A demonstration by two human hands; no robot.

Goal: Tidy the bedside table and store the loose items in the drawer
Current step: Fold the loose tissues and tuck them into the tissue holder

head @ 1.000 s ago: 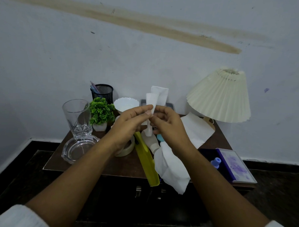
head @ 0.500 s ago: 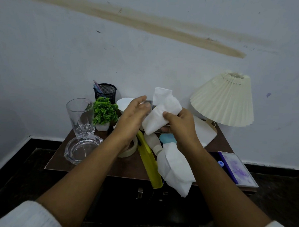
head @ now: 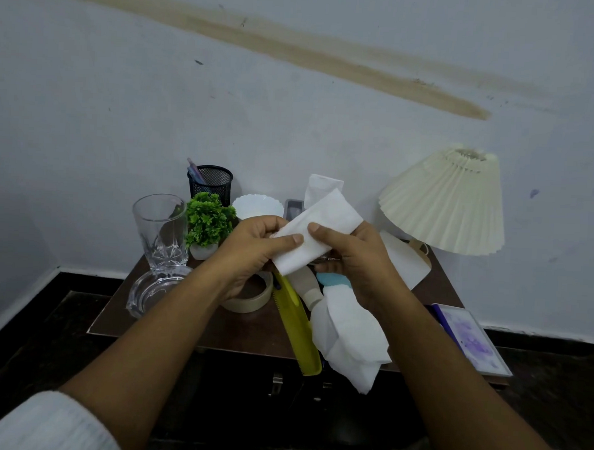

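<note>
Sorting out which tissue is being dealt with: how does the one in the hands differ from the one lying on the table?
The held tissue is folded into a flat strip; the table tissue lies crumpled. The held tissue is up in the air, pinched between the left hand and right hand; the table tissue rests loose on the table, its end hanging over the front edge. Both are plain white.

Head-worn view, forward and down, close over bedside table (head: 189,325)
</note>
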